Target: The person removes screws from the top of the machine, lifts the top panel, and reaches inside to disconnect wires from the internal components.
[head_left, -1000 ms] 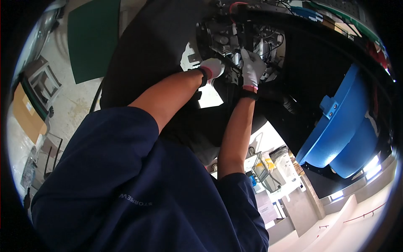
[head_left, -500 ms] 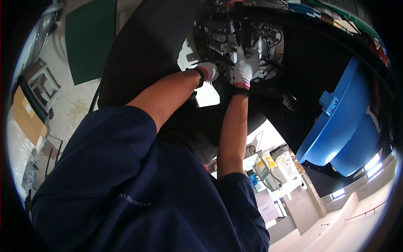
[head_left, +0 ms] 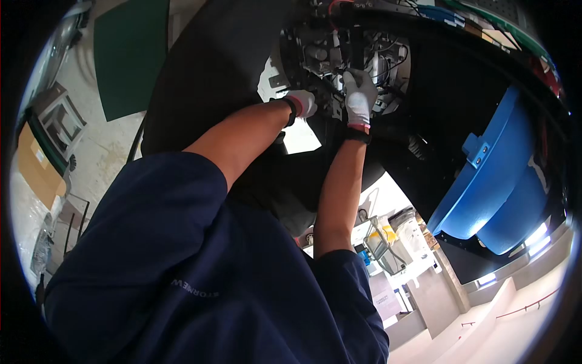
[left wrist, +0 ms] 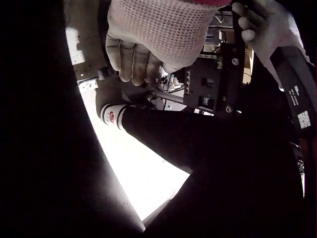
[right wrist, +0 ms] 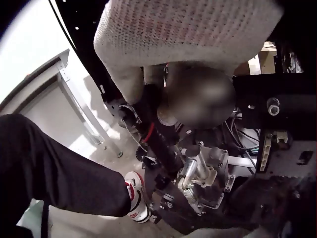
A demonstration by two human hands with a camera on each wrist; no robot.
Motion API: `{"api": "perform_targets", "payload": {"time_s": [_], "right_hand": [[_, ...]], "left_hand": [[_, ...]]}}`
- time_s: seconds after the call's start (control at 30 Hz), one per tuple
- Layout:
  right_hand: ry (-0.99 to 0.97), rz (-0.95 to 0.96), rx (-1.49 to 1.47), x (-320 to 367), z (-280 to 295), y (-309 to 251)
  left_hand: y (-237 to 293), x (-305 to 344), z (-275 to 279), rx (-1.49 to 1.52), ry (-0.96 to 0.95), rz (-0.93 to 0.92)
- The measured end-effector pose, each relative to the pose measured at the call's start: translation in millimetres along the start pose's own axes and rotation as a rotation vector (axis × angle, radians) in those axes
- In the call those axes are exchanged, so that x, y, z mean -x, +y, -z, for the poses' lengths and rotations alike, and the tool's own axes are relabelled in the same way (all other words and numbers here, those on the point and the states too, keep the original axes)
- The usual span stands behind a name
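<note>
White knit gloves cover both hands. My right hand (head_left: 360,96) is among the metal parts and cables of a dark machine (head_left: 388,64). In the right wrist view its fingers (right wrist: 131,82) curl round a black rod (right wrist: 161,146) that has a red ring; a blurred patch hides part of the grip. Lower left of it in the head view, my left hand (head_left: 305,103) is at the machine's edge. Its fingers (left wrist: 132,62) are bent downward in the left wrist view, above a dark bar (left wrist: 171,97); the palm side is hidden, so a hold cannot be made out.
Below the right hand stands a metal linkage (right wrist: 195,171) on a bracket. A black plate (right wrist: 292,158) is at its right. A trousered leg and a shoe (right wrist: 138,198) are close by. Large blue rounded parts (head_left: 485,188) are at the right, a green panel (head_left: 130,60) at the left.
My right hand has shifted slightly left and then partly back to the right. My left hand has moved a little left and down since the earliest frame, and the view has shifted slightly too.
</note>
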State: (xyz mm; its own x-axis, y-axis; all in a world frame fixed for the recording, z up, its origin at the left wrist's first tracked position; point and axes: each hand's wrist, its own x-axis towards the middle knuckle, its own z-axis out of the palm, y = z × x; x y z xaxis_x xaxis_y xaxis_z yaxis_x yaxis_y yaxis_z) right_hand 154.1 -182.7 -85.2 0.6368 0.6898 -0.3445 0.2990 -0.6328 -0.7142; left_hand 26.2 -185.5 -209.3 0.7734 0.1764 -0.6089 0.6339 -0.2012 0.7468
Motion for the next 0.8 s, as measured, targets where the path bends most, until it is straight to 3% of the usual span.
{"api": "perform_targets", "payload": {"time_s": [0.1,0.17,0.23,0.33,0.43,0.8], "right_hand": [[0.0,-0.01,-0.014,1,0,0],[0.018,0.011,-0.029,1,1,-7],[0.037,-0.036,0.339,0,4,-20],[0.117,0.056,0.484,-8,-1,-6],[0.089,-0.017,0.427,-11,0,-6],[0.223,0.002,0.426,0,-5,-17]], "left_hand": [[4,3,1,-0.04,0.054,0.023],[4,2,6,-0.013,-0.06,0.049],[2,-2,-1,-0.03,-0.031,0.04],[2,-4,-2,-0.047,0.01,0.023],[6,1,7,-0.029,-0.003,0.035],[5,-4,10,0.069,-0.064,0.067]]}}
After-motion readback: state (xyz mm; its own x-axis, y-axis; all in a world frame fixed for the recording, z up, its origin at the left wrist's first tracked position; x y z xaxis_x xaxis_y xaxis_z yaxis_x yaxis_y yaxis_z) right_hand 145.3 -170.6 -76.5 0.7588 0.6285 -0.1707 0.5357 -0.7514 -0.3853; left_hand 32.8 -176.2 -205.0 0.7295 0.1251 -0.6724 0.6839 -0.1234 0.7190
